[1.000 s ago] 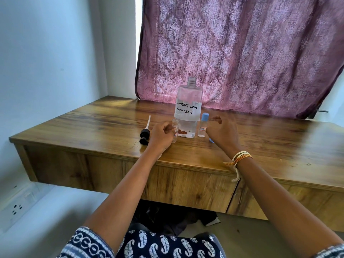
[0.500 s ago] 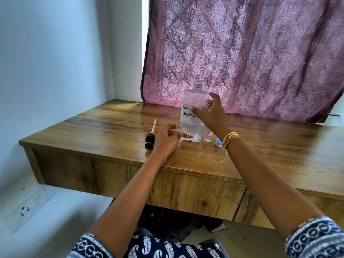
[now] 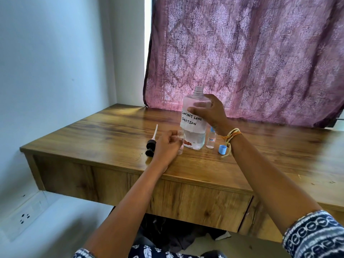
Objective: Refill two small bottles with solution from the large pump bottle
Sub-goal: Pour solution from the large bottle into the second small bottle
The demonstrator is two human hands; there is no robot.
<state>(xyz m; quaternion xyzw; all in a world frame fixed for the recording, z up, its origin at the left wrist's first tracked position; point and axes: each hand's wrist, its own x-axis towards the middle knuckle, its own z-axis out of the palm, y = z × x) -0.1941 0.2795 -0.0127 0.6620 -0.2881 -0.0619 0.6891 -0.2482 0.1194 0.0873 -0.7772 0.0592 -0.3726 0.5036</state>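
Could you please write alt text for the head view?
A person's right hand grips a large uncapped bottle labelled contact lens solution on a wooden desk, while the left hand holds a small clear bottle. A black pump and blue cap lie nearby.

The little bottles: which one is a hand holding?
The small bottle left of the big bottle; the left hand grips it. The other small bottle stands alone.

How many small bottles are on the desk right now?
2: one small bottle held by the left hand, left of the large bottle; the other small bottle stands just right of it. None seem hidden.
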